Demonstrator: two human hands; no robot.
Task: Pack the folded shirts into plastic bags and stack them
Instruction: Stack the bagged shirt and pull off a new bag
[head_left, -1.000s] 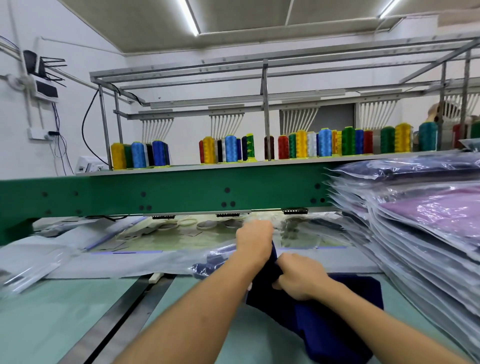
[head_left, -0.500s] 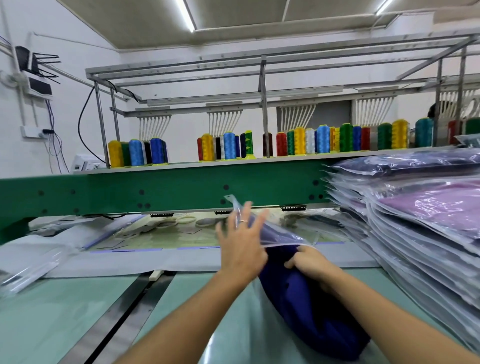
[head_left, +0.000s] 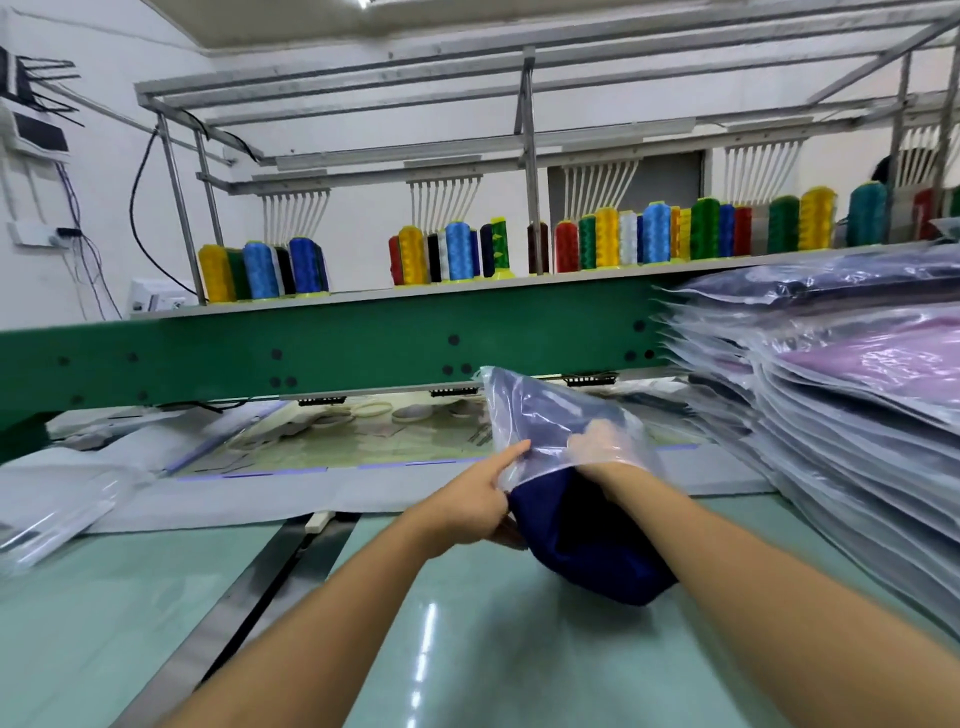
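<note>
Left hand (head_left: 475, 501) is at the mouth of the plastic bag (head_left: 540, 410), forefinger stretched along the rim, the other fingers curled under and pinching the film. Right hand (head_left: 605, 447) is inside the bag, only a blur through the plastic, so I cannot tell whether those fingers grip cloth or just spread the bag open. The navy shirt (head_left: 587, 551) bunches at the mouth, most of it hanging outside, its lower end down at the green table (head_left: 467, 649). Off to the right sits the stack of bagged shirts (head_left: 841, 415). That shirt looks soft, light and floppy — it'll likely sag and lose its fold unless it's carried flat from underneath. The film looks thin and slick — best taken at the rim, near the corners of the opening, not mid-panel.
</note>
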